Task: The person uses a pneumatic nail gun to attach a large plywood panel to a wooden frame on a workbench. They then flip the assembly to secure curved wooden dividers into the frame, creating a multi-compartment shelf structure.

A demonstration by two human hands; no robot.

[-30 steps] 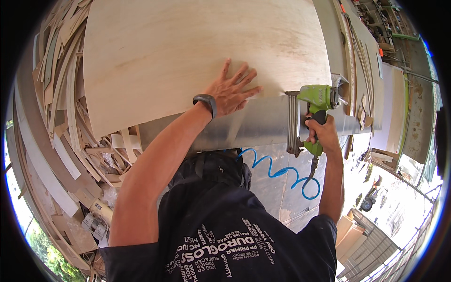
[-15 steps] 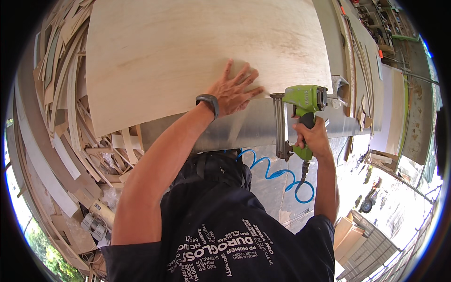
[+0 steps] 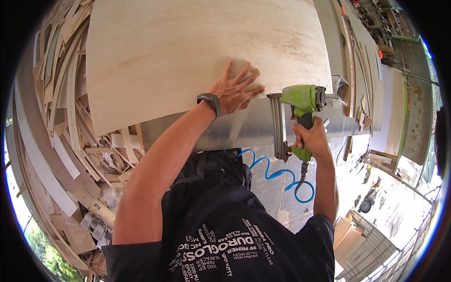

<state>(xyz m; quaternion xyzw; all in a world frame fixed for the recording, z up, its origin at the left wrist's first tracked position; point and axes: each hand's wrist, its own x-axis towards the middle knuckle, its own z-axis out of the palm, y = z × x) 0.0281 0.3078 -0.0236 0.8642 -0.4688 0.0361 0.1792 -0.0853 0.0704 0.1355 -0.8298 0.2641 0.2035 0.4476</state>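
While the left hand lies spread on the pale plywood sheet, its fingers splayed wide and gripping nothing, its broad contact probably serves to steady the wood. The right hand is wrapped closed round the handle of a green nail gun, whose nose points left, just beside the left hand's fingertips; whether it touches the sheet cannot be told from this angle. That closeness likely lets the pressing hand brace the spot nearest the tool, though it leaves the fingers little margin. The sheet lies over the bench, its near edge short of the bench's grey front, so the strip between stays exposed. A coiled blue hose runs below the gun, its loops presumably giving slack for reaching about.
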